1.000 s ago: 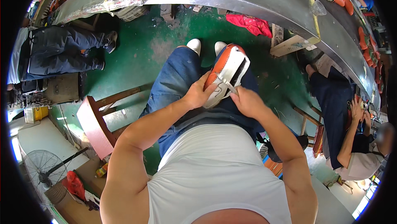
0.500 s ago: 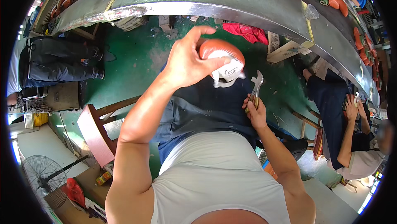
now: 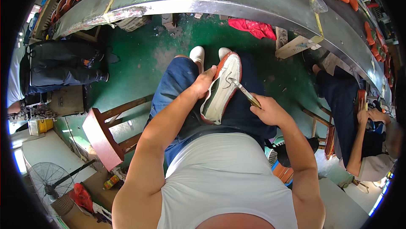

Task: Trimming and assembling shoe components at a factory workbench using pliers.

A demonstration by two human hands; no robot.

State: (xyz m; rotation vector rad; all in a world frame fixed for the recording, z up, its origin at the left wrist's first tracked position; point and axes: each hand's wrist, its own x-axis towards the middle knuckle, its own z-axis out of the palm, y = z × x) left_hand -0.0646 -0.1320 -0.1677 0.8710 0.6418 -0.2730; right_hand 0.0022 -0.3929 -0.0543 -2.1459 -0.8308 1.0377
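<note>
Yr L grip (image 3: 205, 81) pinches the shoe (image 3: 219, 98) on yr lap (image 3: 186, 121); yr R grip (image 3: 266, 109) squeezes the pliers (image 3: 246, 93). Shoe might slip b/c L holds just 1 side.

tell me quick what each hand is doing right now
Left hand: closed, holding the edge of the shoe.
Right hand: closed around the metal tool.

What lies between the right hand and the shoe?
In the head view, a metal tool, held in the right hand, its tip over the shoe.
</note>
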